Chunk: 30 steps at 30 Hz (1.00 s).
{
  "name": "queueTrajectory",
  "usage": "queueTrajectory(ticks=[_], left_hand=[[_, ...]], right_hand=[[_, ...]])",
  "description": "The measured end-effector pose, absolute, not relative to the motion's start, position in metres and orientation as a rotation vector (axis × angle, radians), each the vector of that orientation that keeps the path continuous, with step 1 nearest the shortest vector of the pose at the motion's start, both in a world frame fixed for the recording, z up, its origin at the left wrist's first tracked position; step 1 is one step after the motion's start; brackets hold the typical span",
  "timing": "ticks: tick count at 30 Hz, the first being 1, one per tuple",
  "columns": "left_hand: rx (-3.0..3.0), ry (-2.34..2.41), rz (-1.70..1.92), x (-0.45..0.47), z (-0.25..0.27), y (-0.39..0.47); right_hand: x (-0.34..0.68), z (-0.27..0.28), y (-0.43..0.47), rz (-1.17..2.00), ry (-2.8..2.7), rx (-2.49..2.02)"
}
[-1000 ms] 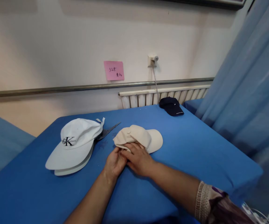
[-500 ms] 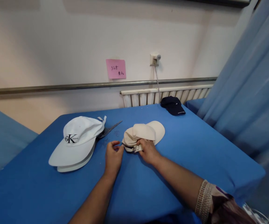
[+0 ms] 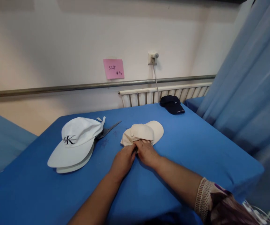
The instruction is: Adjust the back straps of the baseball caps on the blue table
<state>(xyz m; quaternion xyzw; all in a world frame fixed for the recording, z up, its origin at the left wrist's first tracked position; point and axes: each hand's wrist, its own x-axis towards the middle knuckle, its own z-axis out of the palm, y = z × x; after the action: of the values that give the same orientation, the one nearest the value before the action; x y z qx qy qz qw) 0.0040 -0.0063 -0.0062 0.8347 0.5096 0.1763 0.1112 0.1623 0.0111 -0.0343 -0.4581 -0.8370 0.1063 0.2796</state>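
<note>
A beige baseball cap (image 3: 142,132) lies on the blue-covered table (image 3: 191,147), its brim pointing to the right and away from me. My left hand (image 3: 123,158) is closed on the cap's rear edge, near the back strap. Close against it, my right hand (image 3: 146,153) grips the same edge, with its fingers partly under the cap. The two thumbs nearly meet. Both hands hide the strap and its buckle.
Stacked white caps (image 3: 72,145) rest to the left, the top one with black letters. Behind them a dark pointed strip (image 3: 109,128) sticks out. A navy cap (image 3: 172,104) sits at the far right corner. Blue curtains (image 3: 240,84) hang on the right.
My left hand has moved right along the cap's rear edge to meet my right hand, and its fingers have closed there. The strap that showed before is now covered.
</note>
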Motion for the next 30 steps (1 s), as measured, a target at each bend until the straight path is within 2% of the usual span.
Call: queueTrajectory(ticks=[7, 21, 30], left_hand=[[2.467, 1.65, 0.397, 0.009, -0.006, -0.009], [2.143, 1.885, 0.936, -0.012, -0.01, -0.004], [2.182, 1.403, 0.855, -0.004, -0.009, -0.006]], right_hand=[[0.161, -0.037, 0.01, 0.324, -2.251, -1.183], [0.165, -0.041, 0.014, 0.284, -2.107, -1.201], [0.172, -0.032, 0.013, 0.254, -2.135, -1.002]])
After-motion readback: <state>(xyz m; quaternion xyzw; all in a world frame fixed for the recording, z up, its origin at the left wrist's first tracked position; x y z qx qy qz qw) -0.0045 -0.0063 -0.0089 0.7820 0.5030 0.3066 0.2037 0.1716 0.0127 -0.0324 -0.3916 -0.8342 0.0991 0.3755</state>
